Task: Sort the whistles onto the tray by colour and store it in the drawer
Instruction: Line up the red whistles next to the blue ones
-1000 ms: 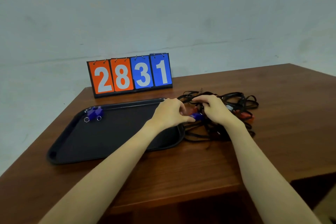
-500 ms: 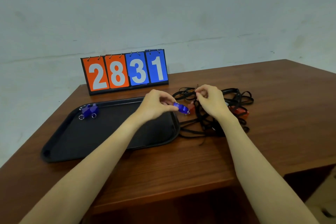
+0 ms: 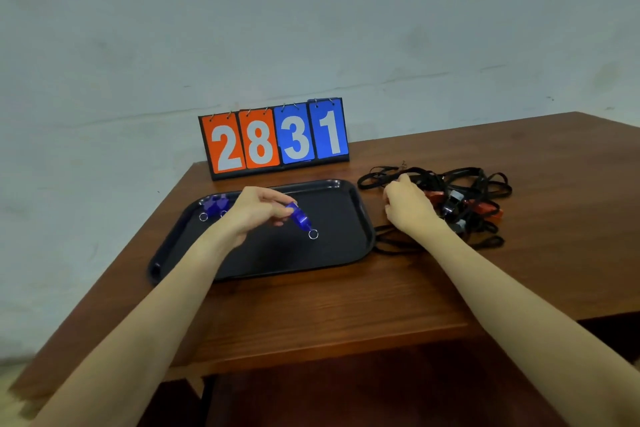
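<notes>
Blue whistle just came free of the lanyard pile, pinched in the left hand over the tray now. Right hand rests loosely curled on the cords, so blue's nearly grouped.

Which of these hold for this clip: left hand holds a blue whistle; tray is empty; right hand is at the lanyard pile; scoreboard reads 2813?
1. The left hand holds a blue whistle over the tray. True.
2. The tray is empty. False: blue whistles already lie in its far left corner.
3. The right hand is at the lanyard pile. True.
4. The scoreboard reads 2813. False: it reads 2831.
</notes>
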### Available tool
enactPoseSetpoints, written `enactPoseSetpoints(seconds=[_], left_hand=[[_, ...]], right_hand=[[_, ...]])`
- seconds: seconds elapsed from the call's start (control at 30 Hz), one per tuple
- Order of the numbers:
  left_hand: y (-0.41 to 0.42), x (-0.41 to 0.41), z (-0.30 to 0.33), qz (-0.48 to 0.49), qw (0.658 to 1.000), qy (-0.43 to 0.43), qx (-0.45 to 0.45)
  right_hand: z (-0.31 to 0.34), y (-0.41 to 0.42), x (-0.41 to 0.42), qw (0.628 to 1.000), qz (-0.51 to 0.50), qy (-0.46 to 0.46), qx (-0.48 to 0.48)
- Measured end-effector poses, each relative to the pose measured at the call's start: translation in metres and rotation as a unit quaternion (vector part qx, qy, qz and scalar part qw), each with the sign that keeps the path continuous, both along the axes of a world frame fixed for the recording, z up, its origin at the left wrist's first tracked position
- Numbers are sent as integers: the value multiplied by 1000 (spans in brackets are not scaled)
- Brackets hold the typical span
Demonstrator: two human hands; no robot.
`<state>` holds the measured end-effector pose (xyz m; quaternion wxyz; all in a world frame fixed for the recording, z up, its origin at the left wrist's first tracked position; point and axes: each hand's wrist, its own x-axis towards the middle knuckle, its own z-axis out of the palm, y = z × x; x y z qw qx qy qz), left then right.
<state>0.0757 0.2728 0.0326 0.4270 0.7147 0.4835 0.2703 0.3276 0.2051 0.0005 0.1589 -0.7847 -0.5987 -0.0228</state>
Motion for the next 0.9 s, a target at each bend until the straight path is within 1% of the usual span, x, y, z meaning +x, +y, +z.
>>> enactPoseSetpoints(seconds=[0.1,0.17,0.27,0.37,0.53,0.6,0.63,0.73,0.77,0.83,0.9], left_hand=[[8,-20,3,20,998,62,-15],[14,-30,5,44,993,104,-19],[25,-41,9,92,983,159,-30],[36,-46,14,129,972,195,-31],[42,-44,10,116,965,234,-30],[42,-45,2,95,964,249,6],[40,-47,-2,96,961,257,41],[25,-57,-13,147,936,265,180],[18,-61,-15,145,926,269,222],[3,-70,-16,92,909,290,283],[-8,-78,-16,15,894,322,312]], right_hand=[[5,1,-6,999,-15,27,30],[7,5,-12,994,-7,76,72],[12,11,-33,978,58,165,116],[21,10,-63,960,140,225,91],[17,23,-91,952,183,241,54],[12,27,-98,956,192,221,24],[10,27,-100,958,199,207,13],[5,30,-107,961,215,177,8],[3,32,-109,962,216,169,6],[2,34,-113,962,222,157,2],[3,37,-118,962,226,151,2]])
